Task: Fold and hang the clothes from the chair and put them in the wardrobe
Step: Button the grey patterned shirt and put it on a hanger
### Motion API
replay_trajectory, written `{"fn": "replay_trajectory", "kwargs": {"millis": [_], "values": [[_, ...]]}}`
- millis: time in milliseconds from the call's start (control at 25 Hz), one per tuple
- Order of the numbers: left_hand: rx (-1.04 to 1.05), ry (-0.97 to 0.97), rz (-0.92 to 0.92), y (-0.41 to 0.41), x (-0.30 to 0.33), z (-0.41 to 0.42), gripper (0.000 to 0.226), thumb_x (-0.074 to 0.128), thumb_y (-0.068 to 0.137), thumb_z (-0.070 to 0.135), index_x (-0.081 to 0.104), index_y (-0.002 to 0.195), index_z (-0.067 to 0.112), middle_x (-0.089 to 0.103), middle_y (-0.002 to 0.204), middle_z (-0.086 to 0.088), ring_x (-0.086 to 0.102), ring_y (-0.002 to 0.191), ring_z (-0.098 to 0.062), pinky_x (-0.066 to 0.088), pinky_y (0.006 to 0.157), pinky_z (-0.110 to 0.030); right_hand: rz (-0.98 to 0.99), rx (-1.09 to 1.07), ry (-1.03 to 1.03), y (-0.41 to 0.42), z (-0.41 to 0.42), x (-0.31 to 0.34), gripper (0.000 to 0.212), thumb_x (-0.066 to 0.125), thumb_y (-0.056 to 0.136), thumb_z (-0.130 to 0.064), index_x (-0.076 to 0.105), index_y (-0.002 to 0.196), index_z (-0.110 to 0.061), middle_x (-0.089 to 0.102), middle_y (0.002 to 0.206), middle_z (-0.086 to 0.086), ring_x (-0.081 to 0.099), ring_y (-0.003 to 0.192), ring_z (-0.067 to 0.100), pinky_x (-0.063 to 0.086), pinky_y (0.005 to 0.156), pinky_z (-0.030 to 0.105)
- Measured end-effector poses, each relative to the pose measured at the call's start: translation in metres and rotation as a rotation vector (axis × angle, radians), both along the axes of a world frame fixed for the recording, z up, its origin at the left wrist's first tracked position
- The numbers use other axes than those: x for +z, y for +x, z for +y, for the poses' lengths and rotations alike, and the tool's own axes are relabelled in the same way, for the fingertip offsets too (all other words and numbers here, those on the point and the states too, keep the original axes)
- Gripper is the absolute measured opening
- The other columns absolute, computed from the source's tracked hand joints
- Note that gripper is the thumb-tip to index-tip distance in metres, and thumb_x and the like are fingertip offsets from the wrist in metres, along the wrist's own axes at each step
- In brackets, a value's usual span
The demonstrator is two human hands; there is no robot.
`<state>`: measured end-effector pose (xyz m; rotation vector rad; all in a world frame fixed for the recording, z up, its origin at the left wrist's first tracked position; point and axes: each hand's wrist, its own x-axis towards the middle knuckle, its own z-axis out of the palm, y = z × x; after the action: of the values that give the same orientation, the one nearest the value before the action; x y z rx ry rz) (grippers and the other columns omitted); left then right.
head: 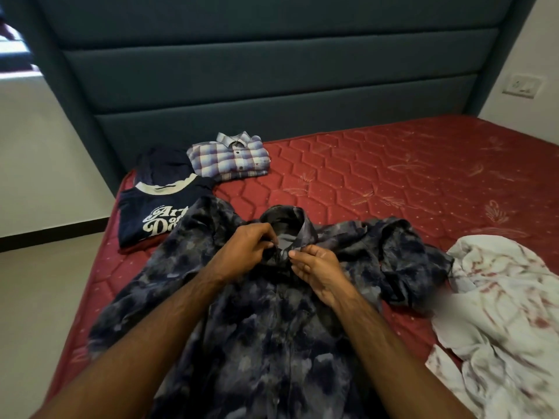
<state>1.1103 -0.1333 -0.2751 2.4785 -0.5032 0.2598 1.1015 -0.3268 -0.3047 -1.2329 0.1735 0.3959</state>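
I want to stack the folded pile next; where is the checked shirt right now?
In the head view the checked shirt lies folded at the far left of the red mattress, near the headboard, just behind the navy printed T-shirt.

A red quilted mattress (378, 176) with a stitched hexagon pattern and pale floral motifs is lying across the scene, filling the middle and right of the view. A dark teal upholstered headboard (257, 71) with horizontal padded panels is standing behind it, touching its far edge. A white wall switch plate (521, 85) is sitting on the pale wall to the right of the headboard. Beige floor tiles (45, 282) are showing on the left, beside the mattress.
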Motion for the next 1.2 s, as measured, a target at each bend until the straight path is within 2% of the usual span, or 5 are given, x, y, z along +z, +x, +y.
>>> {"fn": "replay_trajectory", "kwargs": {"millis": [160,440,680,960,1200], "values": [[-0.025,0.084,-0.004,-0.014,-0.008,-0.009,0.006,0.073,0.091,0.011,0.075,0.096,0.013,0.068,0.093,0.003,0.06,0.086,-0.005,0.041,0.077,-0.008,-0.021,0.027,0.048,-0.022,-0.001,-0.013,0.002,0.066,0.096,-0.007,0.066,0.094,-0.008,0.066,0.062,-0.011,0.06,0.056,0.0,0.052,0.068,0.021],[0.09,-0.116,0.095,-0.01,-0.011,-0.023,0.015,0.073,0.089,0.01,0.061,0.097,0.016,0.066,0.09,0.005,0.061,0.077,-0.005,0.047,0.067,-0.016,-0.223,-0.005,-0.231,-0.016,0.003,-0.023,0.02,0.073,0.093,-0.025,0.066,0.077,-0.017,0.065,0.059,-0.013,0.06,0.059,-0.002,0.046,0.059,0.017],[0.061,-0.107,0.185,-0.009,-0.007,-0.028,0.008,0.066,0.095,0.01,0.066,0.1,0.016,0.067,0.091,0.008,0.06,0.077,0.0,0.045,0.068,-0.012,-0.312,-0.027,-0.442,-0.007,0.002,-0.03,0.01,0.077,0.087,-0.024,0.069,0.083,-0.018,0.074,0.076,0.0,0.069,0.07,0.012,0.055,0.065,0.033],[-0.155,0.322,0.164,0.005,0.0,-0.012,0.014,0.076,0.09,0.023,0.071,0.1,0.016,0.053,0.099,0.003,0.049,0.09,-0.008,0.036,0.075,-0.012,-0.136,-0.044,-0.176,-0.008,-0.004,-0.029,0.009,0.077,0.087,-0.011,0.07,0.085,-0.006,0.072,0.074,0.002,0.067,0.072,0.009,0.052,0.065,0.02],[0.064,0.296,0.036,0.009,-0.006,-0.015,0.02,0.076,0.086,0.036,0.065,0.08,0.022,0.056,0.082,0.011,0.053,0.078,-0.009,0.043,0.07,-0.03,-0.208,-0.099,-0.208,-0.011,-0.002,-0.027,0.018,0.08,0.085,-0.014,0.069,0.083,0.001,0.068,0.068,0.002,0.062,0.061,0.006,0.049,0.057,0.02]]}}
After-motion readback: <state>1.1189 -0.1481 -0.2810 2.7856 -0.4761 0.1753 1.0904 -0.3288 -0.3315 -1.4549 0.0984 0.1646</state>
